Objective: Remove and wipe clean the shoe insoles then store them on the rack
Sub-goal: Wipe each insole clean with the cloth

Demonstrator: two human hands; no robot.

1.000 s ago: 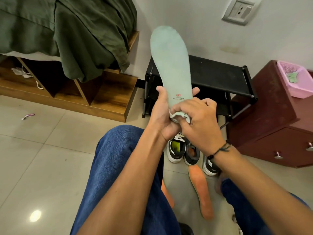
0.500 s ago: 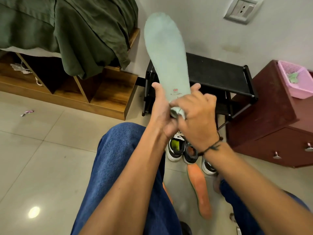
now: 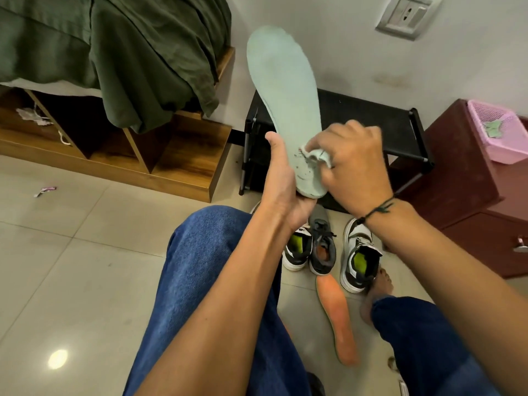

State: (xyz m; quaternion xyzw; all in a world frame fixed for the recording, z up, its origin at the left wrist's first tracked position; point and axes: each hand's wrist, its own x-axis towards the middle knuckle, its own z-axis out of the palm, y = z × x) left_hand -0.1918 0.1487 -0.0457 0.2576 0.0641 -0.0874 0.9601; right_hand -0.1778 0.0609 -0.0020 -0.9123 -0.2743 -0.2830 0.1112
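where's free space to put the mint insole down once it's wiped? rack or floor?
Rack top: bare black shelf right of the mint insole, up to its right post. Floor tiles: open left of the jeans, below the wooden bed base. Crowded: between the knees, three shoes and the orange insole. Lower rack shelves are hidden.

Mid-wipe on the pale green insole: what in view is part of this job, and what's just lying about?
Job: pale green insole in left hand; wipe in right hand; orange insole on floor; shoes; black rack.

Lying about: green blanket; pink basket; wall socket; floor scrap.
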